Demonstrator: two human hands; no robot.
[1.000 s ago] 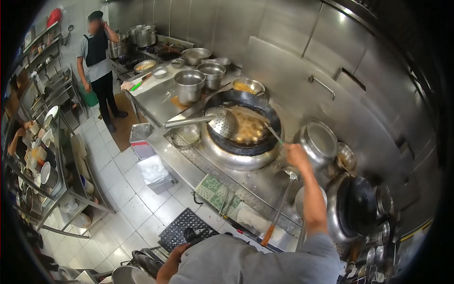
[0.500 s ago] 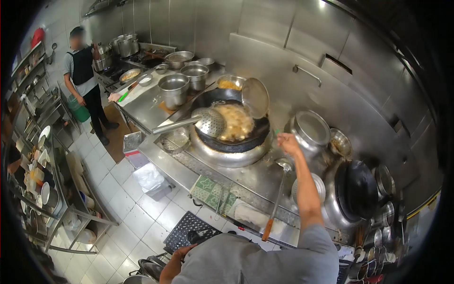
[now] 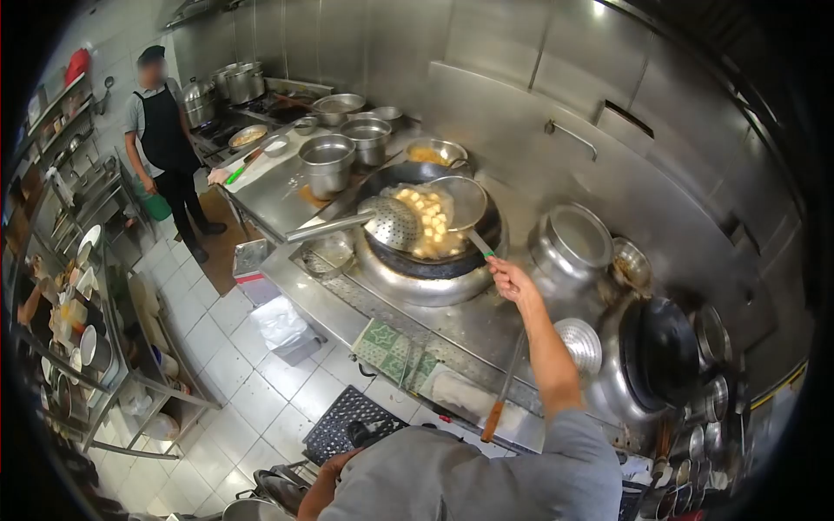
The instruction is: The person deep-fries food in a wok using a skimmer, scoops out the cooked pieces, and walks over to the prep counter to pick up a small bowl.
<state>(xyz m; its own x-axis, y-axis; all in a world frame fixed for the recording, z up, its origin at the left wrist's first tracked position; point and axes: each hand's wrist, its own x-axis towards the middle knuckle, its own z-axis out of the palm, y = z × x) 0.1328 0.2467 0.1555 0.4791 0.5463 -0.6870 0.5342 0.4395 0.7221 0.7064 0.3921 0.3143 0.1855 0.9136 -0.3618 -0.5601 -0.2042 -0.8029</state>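
My right hand (image 3: pixel 511 280) is wrapped round the handle of a round mesh strainer (image 3: pixel 459 201). The strainer is over the right side of a large black wok (image 3: pixel 493 227). Pale yellow cubes (image 3: pixel 432 208) crowd together in bubbling liquid beside it. A big perforated skimmer (image 3: pixel 391 224) leans on the wok's left side, its thick handle jutting left over the counter. Low in the view, my left hand (image 3: pixel 341 460) is close against my body, its fingers mostly hidden. A long ladle with a wooden handle (image 3: pixel 493 421) lies below my right forearm.
Steel pots (image 3: pixel 327 165) stand behind and left of the wok, near a green-handled knife (image 3: pixel 236 174). A lidded pot (image 3: pixel 573 239) and a second wok (image 3: pixel 665 347) are on the right. A person in an apron (image 3: pixel 165 130) stands far left, beyond a dish rack (image 3: pixel 130 391).
My right hand has moved slightly left and down. The strainer has tipped from upright to lie lower over the wok. Foam has thinned, and the pale cubes now show distinctly.
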